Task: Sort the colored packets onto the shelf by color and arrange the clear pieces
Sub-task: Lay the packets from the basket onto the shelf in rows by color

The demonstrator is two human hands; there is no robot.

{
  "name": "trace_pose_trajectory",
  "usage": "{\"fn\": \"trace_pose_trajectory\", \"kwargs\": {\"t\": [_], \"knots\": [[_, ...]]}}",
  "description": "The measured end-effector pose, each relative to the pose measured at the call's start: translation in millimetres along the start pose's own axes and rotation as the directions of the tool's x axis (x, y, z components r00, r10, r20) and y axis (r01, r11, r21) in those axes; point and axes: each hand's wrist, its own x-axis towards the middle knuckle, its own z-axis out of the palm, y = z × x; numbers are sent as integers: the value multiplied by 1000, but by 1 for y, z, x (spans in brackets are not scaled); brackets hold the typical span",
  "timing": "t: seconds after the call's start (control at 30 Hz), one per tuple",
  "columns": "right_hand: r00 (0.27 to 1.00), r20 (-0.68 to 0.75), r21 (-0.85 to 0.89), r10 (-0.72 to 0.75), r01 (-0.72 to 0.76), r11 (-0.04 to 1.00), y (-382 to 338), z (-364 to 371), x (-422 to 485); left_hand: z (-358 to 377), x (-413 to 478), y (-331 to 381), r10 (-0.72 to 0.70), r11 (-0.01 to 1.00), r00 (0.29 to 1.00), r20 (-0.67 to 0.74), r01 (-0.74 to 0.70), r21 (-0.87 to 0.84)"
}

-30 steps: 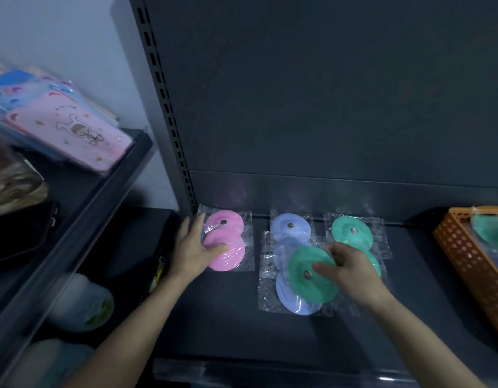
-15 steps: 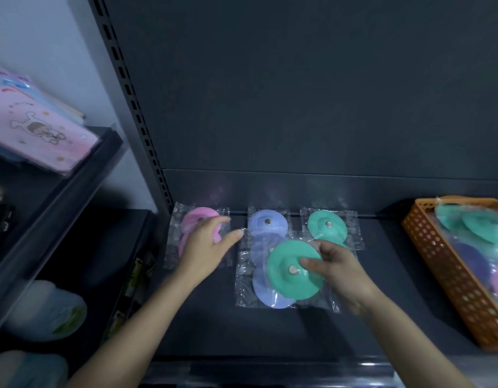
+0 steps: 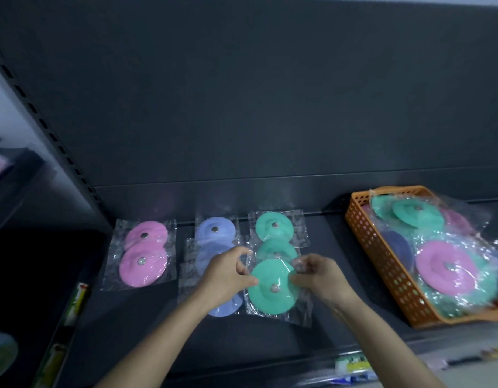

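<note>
Shelf [image 3: 340,317]: dark; carried a pink column [image 3: 142,256], blue column [image 3: 214,233] and green column [image 3: 274,225], left to right.
Basket [image 3: 382,264]: orange, at right, with unsorted packets inside.
Green packet [image 3: 271,287]: lay at the front of the green column, overlapping the one behind.
Left hand [image 3: 225,278], right hand [image 3: 317,278]: each pinched one side edge of its wrapper, fingers curled.
Handling judged best: square it to the column, keep it off the blue, release both edges together.
</note>
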Motion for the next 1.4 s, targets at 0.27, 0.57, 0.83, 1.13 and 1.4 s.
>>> {"fn": "trace_pose_trajectory", "kwargs": {"t": [0.27,0.57,0.83,1.13,1.4], "knots": [[990,-139,-308,-35,-9,951,10,-13,31,18,14,8,51,967,990,-129,-16,254],[993,-111,-209,-45,21,978,13,-12,43,28,15,-7,80,926,987,-142,-21,377],[983,-145,-291,-109,63,955,18,-39,54,35,20,6,124,930,967,-223,-34,367],[969,-100,-436,-227,162,885,21,-28,61,69,36,25,7,976,982,-190,35,216],[965,-143,-378,-221,153,913,22,-16,49,66,40,27,-8,929,987,-160,66,365]]}}
